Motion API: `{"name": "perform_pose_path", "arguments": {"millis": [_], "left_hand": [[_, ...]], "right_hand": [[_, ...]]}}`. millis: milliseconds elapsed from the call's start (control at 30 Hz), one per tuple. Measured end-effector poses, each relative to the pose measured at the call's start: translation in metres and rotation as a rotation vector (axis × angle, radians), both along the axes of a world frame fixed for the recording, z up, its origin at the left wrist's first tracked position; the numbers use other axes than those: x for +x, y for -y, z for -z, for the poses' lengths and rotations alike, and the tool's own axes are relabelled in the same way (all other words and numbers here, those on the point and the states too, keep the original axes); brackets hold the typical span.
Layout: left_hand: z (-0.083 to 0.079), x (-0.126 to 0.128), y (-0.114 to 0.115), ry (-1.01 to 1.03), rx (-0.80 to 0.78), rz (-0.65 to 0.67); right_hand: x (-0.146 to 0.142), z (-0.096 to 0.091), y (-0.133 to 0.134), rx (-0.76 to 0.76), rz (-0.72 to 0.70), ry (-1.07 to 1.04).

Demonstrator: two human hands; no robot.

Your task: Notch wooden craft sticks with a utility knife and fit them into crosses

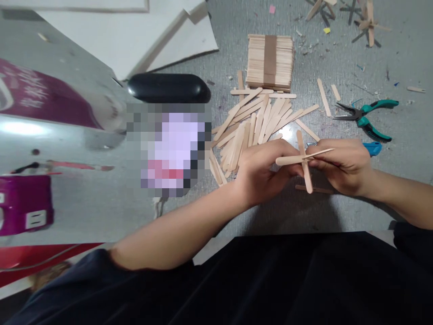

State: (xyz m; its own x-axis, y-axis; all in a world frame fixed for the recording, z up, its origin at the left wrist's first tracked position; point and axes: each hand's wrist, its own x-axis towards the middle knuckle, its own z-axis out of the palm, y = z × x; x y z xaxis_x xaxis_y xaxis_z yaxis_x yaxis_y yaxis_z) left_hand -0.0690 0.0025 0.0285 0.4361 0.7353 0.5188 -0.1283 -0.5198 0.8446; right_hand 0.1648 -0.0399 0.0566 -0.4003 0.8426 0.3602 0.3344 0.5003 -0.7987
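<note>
My left hand (262, 174) and my right hand (341, 164) meet over the grey table, both closed on a cross of wooden craft sticks (303, 160). One stick runs sideways between the hands, another stands across it. A thin stick pokes out from my right fingers. A loose pile of craft sticks (250, 128) lies just behind my left hand. A banded bundle of sticks (269, 61) stands further back.
Teal-handled pliers (367, 116) lie to the right, a blue object (373, 148) beside my right hand. A black oblong case (169, 88) and white sheets (135, 36) sit at the back left. Finished stick crosses (367, 20) lie at the far right. A purple box (23, 203) is at left.
</note>
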Motion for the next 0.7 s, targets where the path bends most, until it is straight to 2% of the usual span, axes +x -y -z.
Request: {"name": "perform_pose_path", "arguments": {"millis": [233, 333, 567, 700], "left_hand": [[-0.001, 0.002, 0.003, 0.074, -0.051, 0.036], [-0.001, 0.002, 0.004, 0.09, -0.149, 0.046], [-0.001, 0.0, 0.002, 0.089, -0.39, 0.087], [0.0, 0.0, 0.001, 0.12, -0.346, 0.111]], "right_hand": [[-0.002, -0.008, 0.004, 0.015, 0.002, 0.04], [-0.005, -0.014, 0.006, 0.02, 0.004, 0.063], [-0.012, -0.029, 0.011, -0.152, 0.046, 0.026], [-0.014, -0.031, 0.012, -0.201, 0.05, 0.01]]}}
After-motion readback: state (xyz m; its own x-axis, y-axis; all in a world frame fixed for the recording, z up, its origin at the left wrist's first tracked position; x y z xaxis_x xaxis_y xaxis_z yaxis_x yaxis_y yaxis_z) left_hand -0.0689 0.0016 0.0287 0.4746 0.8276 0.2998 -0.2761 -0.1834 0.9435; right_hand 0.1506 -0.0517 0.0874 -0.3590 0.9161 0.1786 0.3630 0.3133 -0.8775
